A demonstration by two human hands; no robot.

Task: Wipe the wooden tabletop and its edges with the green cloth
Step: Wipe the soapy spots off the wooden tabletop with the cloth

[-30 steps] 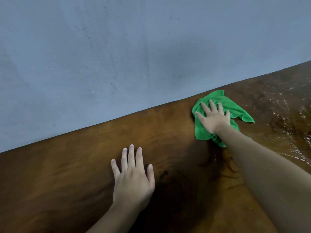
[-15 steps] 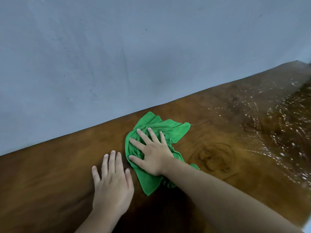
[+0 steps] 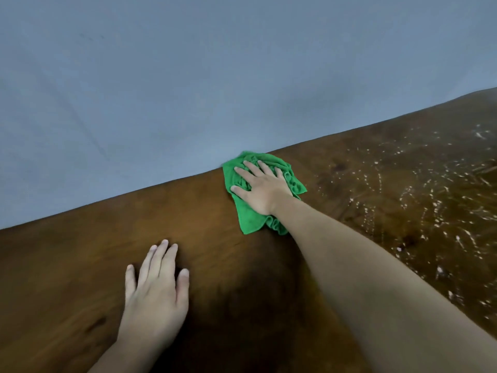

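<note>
The green cloth (image 3: 248, 216) lies crumpled on the brown wooden tabletop (image 3: 80, 259), right at its far edge. My right hand (image 3: 261, 188) presses flat on top of the cloth with fingers spread, its arm stretched across the table. My left hand (image 3: 156, 292) rests palm down on the bare wood nearer to me and to the left, fingers close together, holding nothing.
A plain blue-grey wall (image 3: 215, 76) rises straight behind the table's far edge. Pale wet streaks and droplets (image 3: 419, 200) cover the right part of the tabletop. A dark patch of wood lies between my two arms.
My right hand has slid the cloth away from my left hand, up to the far edge by the wall. My left hand has stayed flat on the wood.
</note>
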